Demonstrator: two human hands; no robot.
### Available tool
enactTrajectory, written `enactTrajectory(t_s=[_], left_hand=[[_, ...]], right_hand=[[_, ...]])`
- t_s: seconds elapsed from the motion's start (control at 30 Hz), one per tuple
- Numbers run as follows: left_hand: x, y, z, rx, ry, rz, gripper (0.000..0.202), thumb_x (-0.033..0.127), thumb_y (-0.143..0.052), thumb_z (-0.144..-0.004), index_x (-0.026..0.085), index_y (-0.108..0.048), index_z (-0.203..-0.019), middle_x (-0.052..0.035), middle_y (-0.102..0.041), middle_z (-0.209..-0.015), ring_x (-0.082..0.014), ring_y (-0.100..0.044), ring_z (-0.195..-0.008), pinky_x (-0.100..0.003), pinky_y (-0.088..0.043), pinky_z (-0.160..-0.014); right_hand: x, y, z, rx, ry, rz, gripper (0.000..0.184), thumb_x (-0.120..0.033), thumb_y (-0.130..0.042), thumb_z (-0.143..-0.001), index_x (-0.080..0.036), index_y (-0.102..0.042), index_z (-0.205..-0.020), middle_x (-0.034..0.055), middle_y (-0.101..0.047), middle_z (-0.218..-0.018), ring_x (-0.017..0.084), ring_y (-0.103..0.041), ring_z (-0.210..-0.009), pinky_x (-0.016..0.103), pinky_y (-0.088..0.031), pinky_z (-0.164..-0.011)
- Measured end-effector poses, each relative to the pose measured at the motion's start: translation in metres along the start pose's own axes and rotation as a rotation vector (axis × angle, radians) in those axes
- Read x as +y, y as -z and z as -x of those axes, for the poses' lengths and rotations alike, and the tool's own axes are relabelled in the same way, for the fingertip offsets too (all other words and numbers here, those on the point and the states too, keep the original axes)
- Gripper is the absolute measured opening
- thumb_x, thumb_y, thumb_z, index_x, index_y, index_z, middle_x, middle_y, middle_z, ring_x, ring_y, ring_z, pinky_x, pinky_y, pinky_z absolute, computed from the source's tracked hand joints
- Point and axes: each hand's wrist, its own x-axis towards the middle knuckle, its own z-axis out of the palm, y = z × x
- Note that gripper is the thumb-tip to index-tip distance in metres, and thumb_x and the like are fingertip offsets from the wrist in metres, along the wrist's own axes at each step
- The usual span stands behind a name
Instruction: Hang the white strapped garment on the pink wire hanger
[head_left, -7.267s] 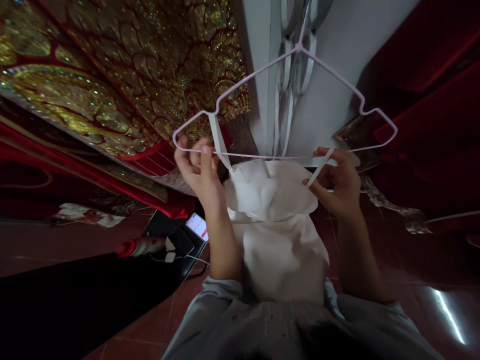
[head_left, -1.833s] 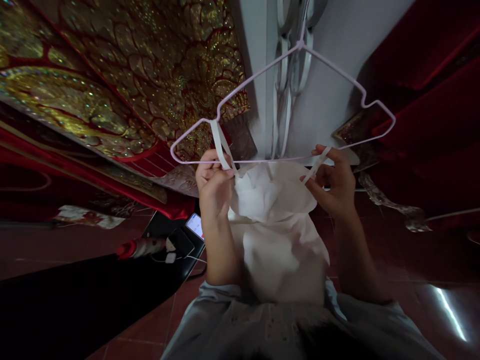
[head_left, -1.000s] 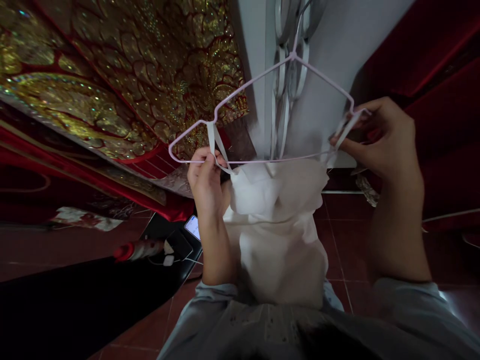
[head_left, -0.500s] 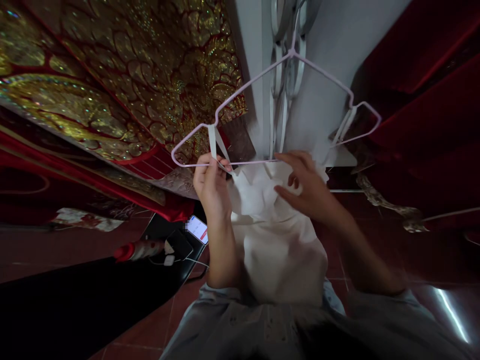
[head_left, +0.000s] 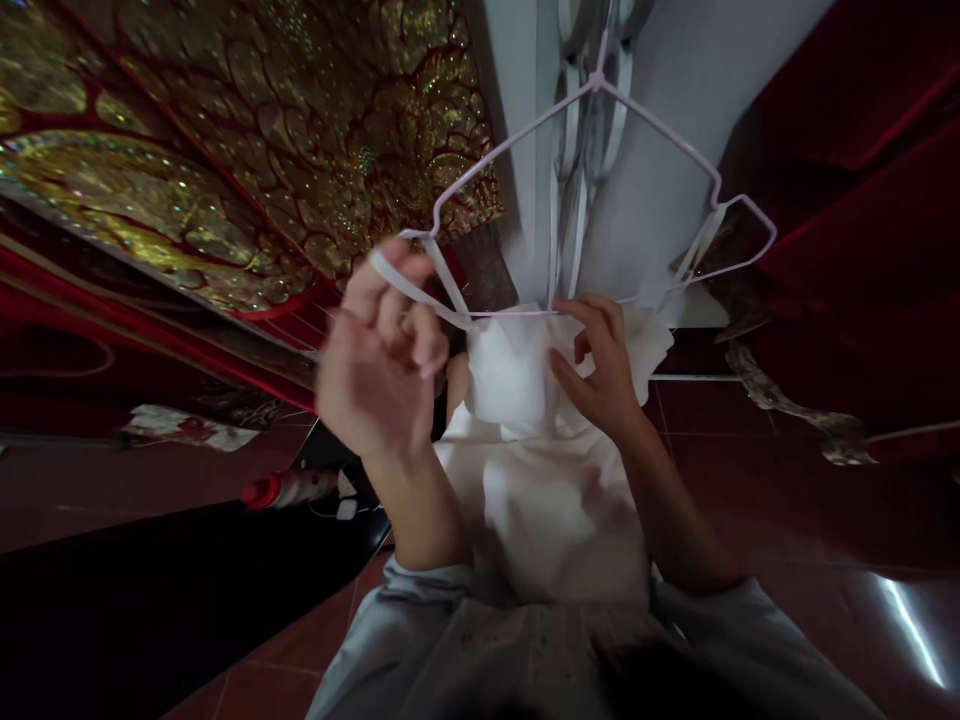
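Observation:
A pale pink hanger [head_left: 510,150] carries a white garment [head_left: 555,500], its right strap [head_left: 699,243] looped in the hanger's notch. My left hand [head_left: 382,350], smeared by motion, has its fingers curled at the left strap [head_left: 420,292], which is drawn out to the left in a loop; another length of it runs up to the hanger's left notch. Over the garment's top edge is my right hand [head_left: 600,360], thumb and forefinger apart. Its forefinger tip reaches the hanger's bottom bar. Some of that bar is hidden behind the cloth and fingers.
Gold-sequinned red fabric [head_left: 390,130] hangs at left, dark red cloth [head_left: 862,130] at right. Metal scrollwork [head_left: 577,150] stands behind the hanger. A red-capped bottle [head_left: 289,489] and a white charger [head_left: 346,508] lie on a black surface at lower left.
My left hand has moved left and up, pulling the strap outward from the hanger's bar. My right hand stays near the bar. The phone is now hidden behind my left arm.

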Motion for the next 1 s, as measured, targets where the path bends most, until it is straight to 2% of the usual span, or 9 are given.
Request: enactTrajectory(t_s=[0.13, 0.23, 0.4, 0.57, 0.67, 0.73, 0.77, 0.87, 1.0], left_hand=[[-0.020, 0.027, -0.016, 0.282, -0.179, -0.002, 0.043, 0.066, -0.062, -0.104, 0.033, -0.085, -0.119, -0.0001, -0.079, -0.144, -0.0100, -0.059, -0.066, -0.027, -0.028, -0.043], [-0.045, 0.037, -0.002, 0.404, -0.117, -0.072, 0.025, 0.048, -0.076, -0.100, 0.033, -0.084, -0.118, -0.0022, -0.080, -0.145, -0.0068, -0.058, -0.061, -0.024, -0.025, -0.043], [-0.063, 0.007, 0.022, 0.292, 0.052, -0.023, 0.029, 0.051, -0.083, -0.096, 0.023, -0.082, -0.105, -0.0113, -0.087, -0.122, -0.0051, -0.045, -0.050, -0.023, -0.022, -0.039], [-0.063, -0.012, 0.023, 0.289, -0.009, -0.046, 0.034, 0.053, -0.074, -0.103, 0.022, -0.067, -0.088, -0.0044, -0.080, -0.085, -0.0076, -0.039, -0.044, -0.025, -0.025, -0.039], [-0.064, -0.007, 0.021, 0.250, -0.051, -0.015, 0.037, 0.053, -0.078, -0.101, 0.022, -0.063, -0.087, -0.0033, -0.076, -0.083, -0.0066, -0.036, -0.044, -0.025, -0.021, -0.038], [-0.066, -0.005, 0.020, 0.216, -0.078, 0.029, 0.037, 0.052, -0.080, -0.100, 0.022, -0.064, -0.086, -0.0030, -0.075, -0.084, -0.0060, -0.034, -0.044, -0.025, -0.017, -0.038], [-0.067, -0.004, 0.020, 0.203, -0.088, 0.047, 0.037, 0.052, -0.081, -0.100, 0.022, -0.065, -0.086, -0.0028, -0.075, -0.083, -0.0059, -0.034, -0.045, -0.025, -0.015, -0.038], [-0.068, -0.004, 0.020, 0.175, -0.110, 0.072, 0.037, 0.052, -0.081, -0.101, 0.021, -0.067, -0.085, -0.0026, -0.075, -0.083, -0.0055, -0.031, -0.046, -0.025, -0.011, -0.039], [-0.067, -0.003, 0.020, 0.168, -0.086, 0.068, 0.042, 0.056, -0.080, -0.100, 0.020, -0.064, -0.084, -0.0029, -0.075, -0.082, -0.0038, -0.025, -0.044, -0.025, -0.011, -0.041]], right_hand=[[0.007, 0.012, -0.001, 0.041, 0.030, 0.041, 0.043, -0.033, -0.066, -0.101, -0.031, -0.066, -0.143, 0.0106, -0.062, -0.139, 0.016, -0.059, -0.081, 0.037, -0.061, -0.071], [0.014, 0.021, -0.003, 0.056, 0.071, 0.040, 0.040, -0.033, -0.067, -0.101, -0.030, -0.069, -0.141, 0.0098, -0.064, -0.136, 0.015, -0.061, -0.082, 0.036, -0.060, -0.070], [0.012, 0.023, -0.005, 0.064, 0.066, 0.033, 0.038, -0.040, -0.067, -0.102, -0.031, -0.071, -0.139, 0.0095, -0.066, -0.133, 0.019, -0.068, -0.094, 0.035, -0.061, -0.071], [-0.003, 0.037, 0.003, 0.043, 0.023, -0.042, 0.037, -0.042, -0.071, -0.100, -0.034, -0.074, -0.136, 0.0092, -0.071, -0.133, 0.020, -0.068, -0.089, 0.039, -0.063, -0.074], [0.000, 0.060, 0.007, 0.368, 0.003, -0.103, 0.022, -0.041, -0.068, -0.100, -0.033, -0.077, -0.118, 0.0051, -0.075, -0.112, 0.017, -0.061, -0.072, 0.035, -0.055, -0.062], [0.009, 0.075, 0.008, 0.563, -0.052, -0.134, 0.021, -0.040, -0.070, -0.098, -0.033, -0.076, -0.116, 0.0044, -0.075, -0.114, 0.014, -0.055, -0.065, 0.032, -0.051, -0.057], [0.013, 0.080, 0.009, 0.573, -0.099, -0.145, 0.025, -0.040, -0.074, -0.095, -0.033, -0.076, -0.120, 0.0049, -0.074, -0.121, 0.013, -0.056, -0.067, 0.032, -0.053, -0.058], [0.025, 0.086, 0.009, 0.402, -0.224, -0.182, 0.042, -0.041, -0.082, -0.090, -0.033, -0.073, -0.130, 0.0064, -0.073, -0.135, 0.016, -0.065, -0.081, 0.034, -0.061, -0.069], [0.035, 0.077, 0.007, 0.366, -0.160, -0.171, 0.030, -0.047, -0.077, -0.096, -0.031, -0.071, -0.120, 0.0033, -0.072, -0.117, 0.014, -0.065, -0.078, 0.033, -0.060, -0.071]])
